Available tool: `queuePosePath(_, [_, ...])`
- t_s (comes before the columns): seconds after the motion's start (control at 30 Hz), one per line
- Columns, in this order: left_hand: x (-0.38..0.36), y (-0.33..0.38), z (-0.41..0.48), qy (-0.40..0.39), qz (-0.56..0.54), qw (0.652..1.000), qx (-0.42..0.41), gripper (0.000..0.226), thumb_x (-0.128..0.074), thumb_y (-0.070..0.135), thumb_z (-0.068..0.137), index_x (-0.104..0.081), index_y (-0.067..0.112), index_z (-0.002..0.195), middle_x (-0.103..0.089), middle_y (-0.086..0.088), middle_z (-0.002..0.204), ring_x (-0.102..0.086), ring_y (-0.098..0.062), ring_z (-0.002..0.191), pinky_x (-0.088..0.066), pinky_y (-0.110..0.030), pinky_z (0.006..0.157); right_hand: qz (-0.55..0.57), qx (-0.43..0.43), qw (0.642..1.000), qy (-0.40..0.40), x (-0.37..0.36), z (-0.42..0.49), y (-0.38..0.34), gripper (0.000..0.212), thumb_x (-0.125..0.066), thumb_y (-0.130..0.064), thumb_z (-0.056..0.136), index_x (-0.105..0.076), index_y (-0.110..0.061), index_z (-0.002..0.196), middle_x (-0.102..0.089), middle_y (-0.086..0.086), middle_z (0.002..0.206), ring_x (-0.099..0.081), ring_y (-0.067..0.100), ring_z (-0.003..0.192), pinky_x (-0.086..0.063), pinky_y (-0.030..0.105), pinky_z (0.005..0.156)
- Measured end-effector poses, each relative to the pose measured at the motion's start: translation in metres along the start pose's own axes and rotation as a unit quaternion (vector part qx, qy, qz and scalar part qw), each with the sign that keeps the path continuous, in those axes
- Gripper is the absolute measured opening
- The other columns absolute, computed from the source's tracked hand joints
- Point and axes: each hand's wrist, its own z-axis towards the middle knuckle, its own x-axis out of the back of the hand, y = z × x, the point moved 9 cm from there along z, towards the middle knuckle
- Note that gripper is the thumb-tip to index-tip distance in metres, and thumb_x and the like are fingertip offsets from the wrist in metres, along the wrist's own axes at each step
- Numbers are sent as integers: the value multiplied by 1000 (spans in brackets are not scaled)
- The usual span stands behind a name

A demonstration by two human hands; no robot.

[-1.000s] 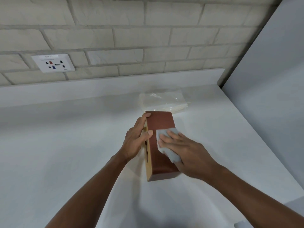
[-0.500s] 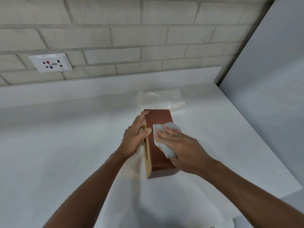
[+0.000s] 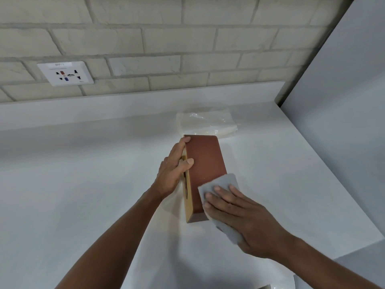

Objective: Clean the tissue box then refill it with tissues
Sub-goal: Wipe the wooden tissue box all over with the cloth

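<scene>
Head view: tissue box (image 3: 206,170) (on edge) in grip of left hand (image 3: 171,174)

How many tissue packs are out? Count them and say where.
1. The tissue pack lies on the counter just behind the tissue box, by the back ledge; others may lie out of view.

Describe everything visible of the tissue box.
The tissue box is a long block, reddish-brown on its upturned side, pale and wood-like on the left-facing side that bears a slot. It stands on a long side on the white counter. The left hand grips its far left edge; the right hand presses a grey cloth on its near end.
</scene>
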Motion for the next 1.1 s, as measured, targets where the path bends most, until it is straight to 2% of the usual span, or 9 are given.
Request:
queuePosePath(0.13, [3, 6, -2, 2, 14, 1000, 0, 58, -47, 57, 92, -32, 67, 147, -46, 23, 154, -60, -21, 123, -35, -61, 116, -69, -9, 997, -15, -13, -34, 26, 107, -74, -8, 60, -25, -17, 154, -23, -1, 162, -25, 24, 148, -27, 43, 117])
queuePosePath(0.23, [1, 7, -3, 5, 4, 1000, 0, 58, -47, 55, 91, -33, 64, 147, -45, 24, 153, -59, -23, 124, -34, -63, 117, -83, 0, 997, 12, -14, -33, 18, 92, -61, -9, 68, -26, -14, 153, -26, 2, 160, -25, 27, 147, -26, 43, 118])
queuePosePath(0.37, [-4, -3, 1, -10, -18, 1000, 17, 64, -50, 55, 92, -34, 53, 154, -51, 6, 151, -61, -40, 111, -35, -74, 111, -104, 62, 990, 77, -18, 1, -24, 64, -56, -13, 84, -43, -10, 146, -36, 6, 156, -30, 28, 145, -29, 48, 116])
queuePosePath(0.5, [-4, -8, 3, -19, -11, 1000, 17, 69, -52, 56, 93, -32, 46, 158, -59, -3, 140, -62, -46, 107, -40, -77, 102, -133, 88, 984, 77, -19, 12, -34, 59, -55, -21, 90, -42, -13, 147, -35, 3, 156, -29, 26, 146, -30, 48, 115])
queuePosePath(0.63, [0, -5, 4, -13, 0, 1000, 10, 67, -51, 51, 91, -34, 48, 156, -53, -18, 106, -51, -48, 91, -39, -77, 98, -84, 20, 994, 61, -9, -11, 2, 63, -57, -14, 85, -44, -13, 146, -37, 2, 155, -31, 24, 145, -35, 49, 112])
queuePosePath(0.73, [2, 1, 2, 2, 9, 1000, 0, 62, -49, 51, 90, -35, 57, 151, -59, -1, 122, -55, -29, 95, -40, -69, 105, 28, -58, 993, 96, 6, -5, 18, 46, -34, -17, 99, -48, -10, 143, -41, 3, 153, -34, 23, 144, -39, 47, 111])
queuePosePath(0.83, [2, 5, -2, 9, 13, 1000, -7, 62, -48, 52, 91, -34, 60, 151, -55, 18, 139, -59, -18, 116, -39, -62, 112, 97, -27, 993, 61, 4, 19, 14, 45, -35, -17, 102, -45, -12, 145, -38, -2, 155, -30, 17, 146, -29, 38, 118])
queuePosePath(0.93, [1, 6, -1, -1, 12, 1000, -9, 65, -49, 52, 92, -33, 52, 155, -54, 17, 142, -58, -15, 122, -38, -62, 113, 195, -122, 972, 42, 2, 36, 68, 47, -50, -13, 101, -45, -25, 146, -36, -14, 154, -27, 4, 145, -24, 34, 120])
queuePosePath(1.1, [0, 5, -2, -5, 1, 1000, -4, 69, -50, 49, 93, -32, 45, 159, -54, 9, 149, -57, -23, 132, -39, -62, 114, 207, -260, 943, 14, 0, 97, 140, 36, -41, -40, 103, -53, -36, 137, -48, -14, 147, -37, 4, 139, -34, 28, 112])
